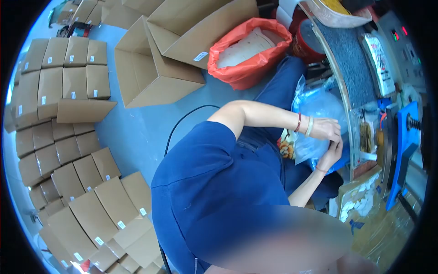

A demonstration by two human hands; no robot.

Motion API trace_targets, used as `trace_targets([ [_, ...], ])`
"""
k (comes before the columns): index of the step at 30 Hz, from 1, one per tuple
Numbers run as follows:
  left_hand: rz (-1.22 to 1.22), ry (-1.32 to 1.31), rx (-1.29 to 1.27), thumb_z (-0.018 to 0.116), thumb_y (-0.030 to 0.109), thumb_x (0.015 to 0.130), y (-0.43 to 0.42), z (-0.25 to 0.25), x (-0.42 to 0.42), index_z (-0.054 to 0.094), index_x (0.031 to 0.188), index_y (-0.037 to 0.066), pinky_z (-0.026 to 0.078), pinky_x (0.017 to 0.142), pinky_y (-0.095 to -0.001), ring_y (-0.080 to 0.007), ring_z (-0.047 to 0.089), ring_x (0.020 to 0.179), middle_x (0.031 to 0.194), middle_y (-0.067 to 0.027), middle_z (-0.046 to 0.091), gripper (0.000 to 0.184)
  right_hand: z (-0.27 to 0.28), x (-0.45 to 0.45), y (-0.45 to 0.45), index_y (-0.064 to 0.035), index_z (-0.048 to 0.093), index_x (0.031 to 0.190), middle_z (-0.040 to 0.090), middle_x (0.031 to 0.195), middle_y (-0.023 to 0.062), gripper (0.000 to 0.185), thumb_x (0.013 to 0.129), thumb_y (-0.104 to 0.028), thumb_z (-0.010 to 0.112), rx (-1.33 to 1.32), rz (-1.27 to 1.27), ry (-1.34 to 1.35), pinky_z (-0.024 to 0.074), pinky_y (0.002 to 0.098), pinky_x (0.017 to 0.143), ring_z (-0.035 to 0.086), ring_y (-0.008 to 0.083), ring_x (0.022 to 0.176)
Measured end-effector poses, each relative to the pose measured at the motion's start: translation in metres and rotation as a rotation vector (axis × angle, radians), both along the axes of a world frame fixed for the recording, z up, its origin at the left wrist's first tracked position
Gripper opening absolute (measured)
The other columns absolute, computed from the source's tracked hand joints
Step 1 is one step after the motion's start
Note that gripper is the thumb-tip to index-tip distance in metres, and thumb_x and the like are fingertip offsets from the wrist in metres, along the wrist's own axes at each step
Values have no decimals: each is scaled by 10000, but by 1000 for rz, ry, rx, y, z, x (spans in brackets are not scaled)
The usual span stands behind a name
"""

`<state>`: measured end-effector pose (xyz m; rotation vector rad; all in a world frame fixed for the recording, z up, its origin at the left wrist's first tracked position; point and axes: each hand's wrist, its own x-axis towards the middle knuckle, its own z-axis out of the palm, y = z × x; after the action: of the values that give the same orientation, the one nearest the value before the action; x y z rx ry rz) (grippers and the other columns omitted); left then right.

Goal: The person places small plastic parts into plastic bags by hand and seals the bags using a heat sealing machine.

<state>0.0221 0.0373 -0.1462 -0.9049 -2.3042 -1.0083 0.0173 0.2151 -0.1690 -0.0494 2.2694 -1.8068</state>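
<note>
My left hand (325, 129) reaches in from above, with a red bracelet and a pale band at its wrist. Its fingers are bent and pressed together. My right hand (331, 156) comes from below, and its fingertips meet those of the left. Whatever lies between the fingertips is too small or hidden to make out. Both hands are over a clear plastic bag (315, 107) on my lap, its contents blurred. A patterned floral cloth (286, 145) shows beside the bag, under my left forearm.
A worktable edge (340, 77) runs close beyond my hands, with a blue-framed machine (404, 150) behind it. Beside my leg stand an orange-lined bag (246, 77) and an open carton (155, 68). Stacked cardboard boxes (50, 89) line the far side; a black cable (175, 123) crosses the floor.
</note>
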Motion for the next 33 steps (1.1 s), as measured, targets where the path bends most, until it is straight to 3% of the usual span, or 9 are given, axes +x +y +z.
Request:
trace_targets([
  [8,135,-142,56,646,175,793,1,-28,-9,574,877,68,462,735,-371,-242,584,911,841,-72,578,154,-18,-5,23,13,582,1220,620,1111,34,298,997,-181,552,-373,37,-322,473,310,869,579,159,1004],
  [10,5,-294,212,689,194,773,-1,-30,-11,572,850,82,475,713,-398,-263,592,858,862,-87,588,179,-24,-5,27,2,628,1148,661,1060,60,241,986,-163,558,-211,-7,-238,490,341,836,617,200,948],
  [12,71,-154,196,704,184,755,-10,-23,-8,577,819,83,477,705,-414,-282,591,828,844,-94,595,175,3,1,16,-13,659,1057,672,983,102,170,932,-116,607,572,128,618,501,366,806,631,260,899],
  [17,234,-259,232,746,180,706,-25,-55,8,603,685,78,474,708,-437,-328,578,760,692,-81,591,177,-53,12,36,-42,672,1006,680,978,132,148,922,-133,590,810,71,606,510,398,791,640,325,896],
  [20,193,-440,267,757,241,789,-28,-59,10,699,883,87,457,925,-405,-277,598,1034,1081,-110,658,190,-51,25,36,-37,651,1043,675,1022,140,206,967,-195,544,498,-194,265,499,373,820,653,282,928],
  [26,421,-508,201,768,449,772,-1,-55,-28,595,1223,28,455,952,-360,-294,580,1099,1156,-175,626,641,18,81,15,-19,570,949,562,855,47,178,993,-189,538,126,-80,180,431,276,713,487,112,774],
  [28,387,-728,226,794,399,745,7,-52,-27,558,1266,-23,472,914,-362,-282,587,1080,1150,-189,629,711,31,109,3,-10,571,983,651,1048,88,221,995,-229,553,25,-41,207,466,251,785,559,97,890],
  [30,-39,-1231,330,769,242,770,1,-20,-12,582,1221,-42,494,839,-323,-226,623,987,1070,-144,662,565,42,128,13,-9,580,971,647,1149,103,194,989,-201,558,1,-22,68,470,251,843,581,116,975],
  [33,-177,-1439,677,714,56,772,-17,-23,2,650,1128,-4,494,734,-240,-126,639,828,940,-54,691,367,33,143,33,-46,469,1189,568,1246,129,279,970,-172,587,-281,-104,-28,472,277,893,573,150,1048],
])
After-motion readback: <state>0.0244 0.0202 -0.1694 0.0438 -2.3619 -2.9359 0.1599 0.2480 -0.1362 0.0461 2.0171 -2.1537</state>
